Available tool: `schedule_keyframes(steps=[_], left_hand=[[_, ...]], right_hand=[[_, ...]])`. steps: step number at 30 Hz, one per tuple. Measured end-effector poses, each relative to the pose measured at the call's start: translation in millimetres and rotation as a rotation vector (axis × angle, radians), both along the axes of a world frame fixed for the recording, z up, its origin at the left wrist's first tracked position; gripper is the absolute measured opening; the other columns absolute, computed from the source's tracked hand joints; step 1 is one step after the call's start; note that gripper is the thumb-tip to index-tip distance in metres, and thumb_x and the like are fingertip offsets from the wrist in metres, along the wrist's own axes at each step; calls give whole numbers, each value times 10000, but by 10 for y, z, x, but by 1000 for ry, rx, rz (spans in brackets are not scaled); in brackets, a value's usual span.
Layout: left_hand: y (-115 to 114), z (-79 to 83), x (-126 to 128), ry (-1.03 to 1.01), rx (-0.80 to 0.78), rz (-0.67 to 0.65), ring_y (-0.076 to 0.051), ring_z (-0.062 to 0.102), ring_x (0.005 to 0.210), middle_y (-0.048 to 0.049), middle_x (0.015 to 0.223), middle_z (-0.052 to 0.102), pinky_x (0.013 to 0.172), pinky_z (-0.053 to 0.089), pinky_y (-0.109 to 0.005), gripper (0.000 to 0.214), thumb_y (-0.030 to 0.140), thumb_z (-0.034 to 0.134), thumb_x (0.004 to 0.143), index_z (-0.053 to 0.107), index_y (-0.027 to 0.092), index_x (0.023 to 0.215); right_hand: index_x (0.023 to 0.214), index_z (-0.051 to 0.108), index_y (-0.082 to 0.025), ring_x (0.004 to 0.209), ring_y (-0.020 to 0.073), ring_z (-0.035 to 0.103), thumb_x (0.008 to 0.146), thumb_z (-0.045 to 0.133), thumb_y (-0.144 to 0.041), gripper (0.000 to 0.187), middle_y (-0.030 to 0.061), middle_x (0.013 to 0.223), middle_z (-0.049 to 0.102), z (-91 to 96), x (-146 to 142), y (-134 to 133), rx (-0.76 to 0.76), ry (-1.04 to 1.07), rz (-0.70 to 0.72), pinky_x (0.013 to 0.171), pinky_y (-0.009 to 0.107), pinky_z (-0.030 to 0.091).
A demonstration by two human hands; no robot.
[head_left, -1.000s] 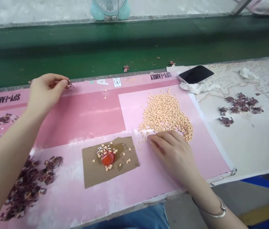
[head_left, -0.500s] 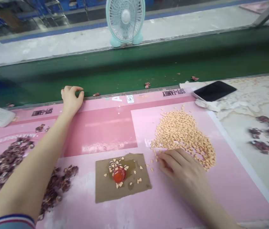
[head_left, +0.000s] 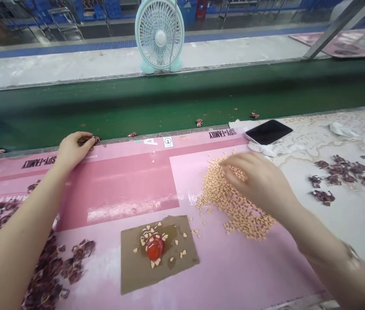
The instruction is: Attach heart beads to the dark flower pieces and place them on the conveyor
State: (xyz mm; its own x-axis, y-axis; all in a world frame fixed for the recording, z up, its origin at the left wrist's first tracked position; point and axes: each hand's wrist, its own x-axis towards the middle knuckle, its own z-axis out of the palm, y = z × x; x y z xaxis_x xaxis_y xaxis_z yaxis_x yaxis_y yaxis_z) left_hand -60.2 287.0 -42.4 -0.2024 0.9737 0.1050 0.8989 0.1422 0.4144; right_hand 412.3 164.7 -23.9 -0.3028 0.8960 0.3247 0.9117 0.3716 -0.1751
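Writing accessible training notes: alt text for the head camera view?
A right hand reaches into a pile of peach heart-shaped flakes on a pink printed mat; the left hand pinches a dried dark-red flower piece at the mat's far edge. A red cap sits on brown cardboard.

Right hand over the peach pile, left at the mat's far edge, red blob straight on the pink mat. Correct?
No: the red blob sits on a brown cardboard sheet, not the bare pink mat, as the head view shows. The right hand, peach pile and left hand stand as you said.
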Motion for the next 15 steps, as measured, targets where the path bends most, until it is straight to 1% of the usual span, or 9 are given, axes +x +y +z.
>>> schedule_keyframes(steps=[1, 2, 4, 5, 7, 9, 11, 13, 15], left_hand=[[-15, 1, 38, -37, 6, 22, -259, 693, 1105, -99, 1227, 699, 976, 588, -492, 293, 346, 690, 998, 675, 145, 1210], [-33, 3, 76, -76, 18, 42, -253, 698, 1091, -95, 1207, 705, 969, 591, -485, 281, 338, 695, 995, 678, 143, 1196], [-80, 12, 146, -151, 58, 67, -244, 703, 1068, -89, 1177, 711, 958, 594, -474, 263, 327, 701, 991, 679, 140, 1175], [-109, 19, 175, -185, 82, 73, -240, 704, 1056, -85, 1158, 714, 956, 592, -471, 249, 321, 703, 989, 681, 139, 1156], [-183, 42, 214, -251, 126, 74, -231, 708, 1028, -71, 1098, 725, 962, 583, -465, 204, 297, 714, 973, 685, 135, 1093], [-286, 76, 227, -322, 151, 62, -222, 715, 997, -53, 1013, 740, 980, 572, -442, 167, 273, 749, 918, 682, 147, 1004], [-423, 120, 224, -401, 153, 49, -218, 724, 952, -41, 931, 753, 988, 569, -410, 193, 288, 797, 822, 672, 171, 911], [-595, 167, 219, -489, 139, 48, -231, 734, 917, -47, 887, 763, 985, 576, -403, 270, 340, 842, 714, 657, 189, 841], [-796, 213, 222, -586, 116, 64, -256, 750, 908, -62, 880, 770, 983, 587, -432, 364, 402, 876, 624, 640, 195, 810]], right_hand=[[1082, 759, -222, 1074, 296, 692, 985, 535, -256, 246, 83, 1140, 781, -20, -18, 297, -77, -22, -80, 909, 429, 558], [1189, 739, -211, 1154, 314, 670, 978, 530, -220, 296, 100, 1236, 757, -55, -54, 601, -100, -29, -108, 966, 457, 545], [1314, 682, -167, 1173, 330, 664, 990, 521, -187, 363, 157, 1284, 727, -145, -154, 1162, -110, -27, -138, 1006, 502, 531], [1312, 676, -151, 1142, 325, 675, 1006, 527, -200, 344, 179, 1265, 723, -184, -204, 1388, -118, -23, -154, 991, 512, 540], [1250, 679, -163, 1088, 271, 688, 1021, 605, -283, 269, 140, 1230, 713, -227, -282, 1698, -137, -7, -160, 965, 488, 567], [1179, 686, -173, 1070, 222, 686, 1043, 610, -376, 256, 89, 1214, 695, -216, -337, 1825, -140, 24, -138, 953, 437, 581], [1131, 695, -179, 1083, 206, 679, 1075, 546, -406, 277, 65, 1204, 687, -169, -437, 1796, -120, 70, -90, 959, 408, 576], [1102, 708, -176, 1085, 217, 678, 1072, 544, -346, 239, 73, 1175, 698, -115, -666, 1627, -101, 116, -1, 970, 419, 567], [1061, 732, -151, 1036, 236, 691, 993, 634, -196, 127, 113, 1105, 728, -83, -1048, 1333, -123, 141, 154, 957, 440, 569]])
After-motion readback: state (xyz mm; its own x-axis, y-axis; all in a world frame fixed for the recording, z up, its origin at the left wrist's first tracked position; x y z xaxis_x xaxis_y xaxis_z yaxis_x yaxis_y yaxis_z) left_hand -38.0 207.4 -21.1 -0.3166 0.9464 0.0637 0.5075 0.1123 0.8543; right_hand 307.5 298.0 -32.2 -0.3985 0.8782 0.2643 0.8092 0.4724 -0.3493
